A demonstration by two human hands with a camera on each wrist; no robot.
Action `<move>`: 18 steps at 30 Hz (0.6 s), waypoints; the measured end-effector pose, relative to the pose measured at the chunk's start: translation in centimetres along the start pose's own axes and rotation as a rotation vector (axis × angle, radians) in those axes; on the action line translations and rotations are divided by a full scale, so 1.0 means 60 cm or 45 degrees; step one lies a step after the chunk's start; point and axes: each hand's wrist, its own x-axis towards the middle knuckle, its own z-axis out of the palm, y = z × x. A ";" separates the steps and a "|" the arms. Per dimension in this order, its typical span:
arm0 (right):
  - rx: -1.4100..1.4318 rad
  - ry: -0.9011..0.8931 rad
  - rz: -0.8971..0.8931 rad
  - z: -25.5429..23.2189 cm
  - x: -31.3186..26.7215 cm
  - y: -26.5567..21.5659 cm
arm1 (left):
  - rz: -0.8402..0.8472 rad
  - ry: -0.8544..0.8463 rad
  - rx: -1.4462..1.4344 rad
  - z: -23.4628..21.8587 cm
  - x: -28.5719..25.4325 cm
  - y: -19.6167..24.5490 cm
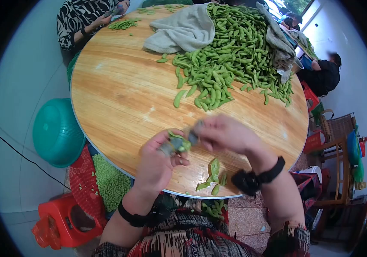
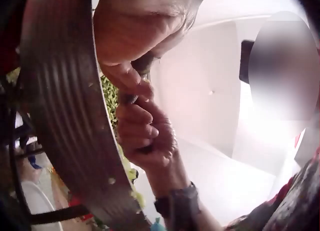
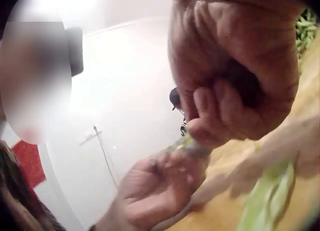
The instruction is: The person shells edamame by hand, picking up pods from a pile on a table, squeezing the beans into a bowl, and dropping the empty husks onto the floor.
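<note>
Above the near part of the round table [image 1: 106, 98], the left hand [image 1: 155, 165] holds a green pod [image 1: 184, 145], with greyish coverings on some of its fingers. Close to its right, the right hand [image 1: 226, 135] has thumb and fingers pinched together, a grey covering at the fingertips; whether a bean is between them cannot be told. In the right wrist view the right hand [image 3: 235, 66] is curled just above the left hand [image 3: 165, 186]. Flat green pods [image 1: 214, 171] lie near the table's front edge.
A large heap of green pods [image 1: 235, 47] with grey cloth [image 1: 183, 30] covers the far side. Left of the table are a teal basin [image 1: 57, 132], shelled beans [image 1: 108, 180] and a red stool [image 1: 70, 222]. Another person [image 1: 85, 21] sits at the far left.
</note>
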 end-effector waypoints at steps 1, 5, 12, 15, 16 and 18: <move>-0.282 0.205 -0.129 -0.008 0.028 -0.010 | -0.027 0.026 -0.196 -0.007 0.001 0.001; -1.040 0.657 -0.263 0.010 0.134 -0.018 | -0.051 0.017 -0.432 -0.022 0.006 0.015; -1.121 0.613 -0.297 0.032 0.070 0.009 | -0.092 -0.103 -0.199 -0.011 -0.007 0.013; -0.827 0.551 -0.262 0.019 -0.002 0.024 | -0.133 -0.319 0.387 0.006 -0.031 -0.002; -0.829 0.554 -0.260 0.018 -0.023 0.028 | -0.058 -0.432 0.763 0.009 -0.036 -0.007; -0.308 0.438 -0.109 0.026 -0.061 0.040 | 0.064 -0.352 0.913 0.011 -0.030 -0.012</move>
